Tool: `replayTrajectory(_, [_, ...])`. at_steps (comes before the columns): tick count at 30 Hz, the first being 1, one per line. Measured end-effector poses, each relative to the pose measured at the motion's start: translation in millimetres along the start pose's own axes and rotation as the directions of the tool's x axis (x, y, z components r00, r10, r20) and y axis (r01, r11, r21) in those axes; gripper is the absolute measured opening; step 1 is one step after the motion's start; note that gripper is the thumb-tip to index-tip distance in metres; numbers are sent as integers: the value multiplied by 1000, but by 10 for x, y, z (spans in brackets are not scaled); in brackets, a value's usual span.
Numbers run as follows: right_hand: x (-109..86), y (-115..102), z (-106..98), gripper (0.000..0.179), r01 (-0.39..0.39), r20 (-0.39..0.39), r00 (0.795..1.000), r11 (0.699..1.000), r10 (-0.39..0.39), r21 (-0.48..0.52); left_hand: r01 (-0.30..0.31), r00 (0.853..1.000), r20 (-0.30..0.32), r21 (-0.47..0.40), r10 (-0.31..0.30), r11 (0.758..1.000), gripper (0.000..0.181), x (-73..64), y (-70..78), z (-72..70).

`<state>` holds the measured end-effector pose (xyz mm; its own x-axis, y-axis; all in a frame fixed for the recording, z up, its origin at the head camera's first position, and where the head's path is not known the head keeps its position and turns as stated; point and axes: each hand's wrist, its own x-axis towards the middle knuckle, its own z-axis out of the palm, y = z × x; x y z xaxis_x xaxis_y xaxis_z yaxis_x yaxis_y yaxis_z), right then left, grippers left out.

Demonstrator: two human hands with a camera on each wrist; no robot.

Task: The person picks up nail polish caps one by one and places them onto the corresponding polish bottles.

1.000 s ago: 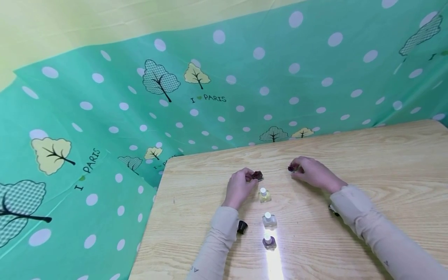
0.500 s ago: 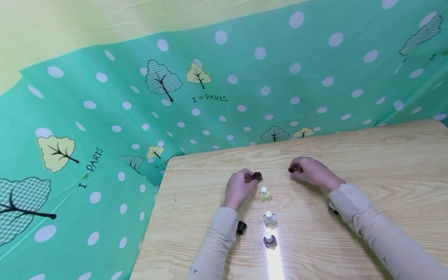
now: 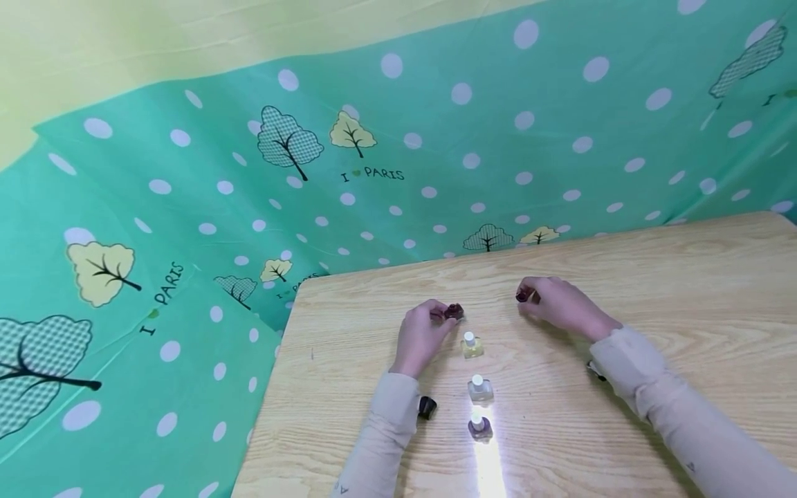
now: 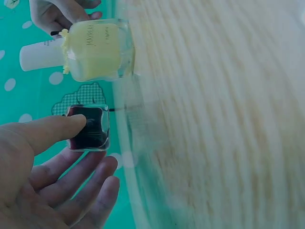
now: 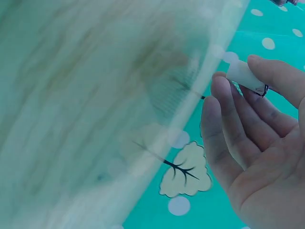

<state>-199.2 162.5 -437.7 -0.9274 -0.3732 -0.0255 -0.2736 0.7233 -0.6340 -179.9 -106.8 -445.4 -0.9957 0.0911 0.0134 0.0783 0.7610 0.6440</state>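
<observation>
In the left wrist view, my left hand [image 4: 62,167] holds a small nail polish bottle [image 4: 90,129] of dark red polish, thumb on its near side and fingers behind. No cap shows on this bottle; the thumb hides part of it. My right hand [image 3: 557,303] is off to the right in the head view, pinching a white nail polish cap [image 5: 244,76] between thumb and fingertips. The cap's open end has a dark rim; a brush is not clearly visible. Just nearer than the left hand stands a capped yellow nail polish bottle [image 3: 472,347].
A clear nail polish bottle [image 3: 480,391] and a dark purplish one [image 3: 480,429], both white-capped, stand in line with the yellow one on the wooden table [image 3: 685,297]. A small black object [image 3: 427,407] sits against the left sleeve. Behind the table hangs a patterned green curtain [image 3: 436,173].
The right hand has risen slightly and shifted a little right with the cap. The left hand and its dark red bottle have moved slightly left. The standing bottles stay put.
</observation>
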Motion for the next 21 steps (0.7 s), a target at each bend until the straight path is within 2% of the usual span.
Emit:
replayTrajectory(5, [-63,-67,-55,21,11,-9,1000,1000,-11,-21,-14,1000,-24,-43,13,999,27,-56,6,-40])
replayTrajectory(11, [-149,-90,-84,15,45,-56,997,998,-47,-47,-33,999,-35,-95,30,995,24,-116,28,-84])
replayTrajectory(17, [-275,-138,-112,15,72,-111,991,995,-79,-67,-102,993,-72,-120,94,987,22,-174,35,-124])
replayTrajectory(21, [-352,-185,-135,13,100,-144,983,991,-113,-92,-167,982,-104,-103,156,981,24,-213,40,-152])
